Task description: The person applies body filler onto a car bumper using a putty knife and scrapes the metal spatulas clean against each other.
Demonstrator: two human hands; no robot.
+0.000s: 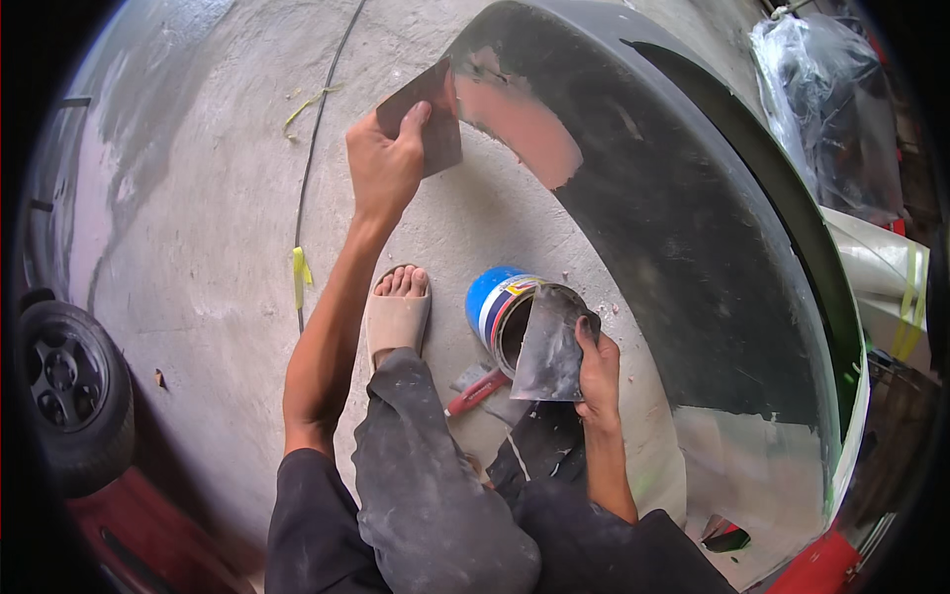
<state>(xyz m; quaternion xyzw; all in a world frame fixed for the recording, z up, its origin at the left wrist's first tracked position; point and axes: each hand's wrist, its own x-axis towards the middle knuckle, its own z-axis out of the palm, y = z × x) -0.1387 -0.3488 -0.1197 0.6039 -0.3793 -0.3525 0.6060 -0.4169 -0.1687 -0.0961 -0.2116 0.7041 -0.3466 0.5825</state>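
My left hand [381, 170] grips a thin, dark, flat filler spreader [443, 144], thumb on its face. The spreader's upper corner meets the edge of a curved black car bumper [683, 228], beside a smooth pink patch of filler [529, 134]. Lower down, my right hand [600, 374] holds a smeared grey flat plate [547, 346] by its right side, thumb on top. That plate partly covers the mouth of a blue and white can [487, 297] on the floor. Close to the can lies a scraper with a red handle [477, 391].
A black cable [315, 139] with yellow ties [301, 272] runs along the concrete floor at left. A wheel [74, 371] stands at the left edge, above a dark red panel [158, 540]. Clear plastic wrapping [826, 109] is at the far right. My sandalled foot [398, 312] is near the can.
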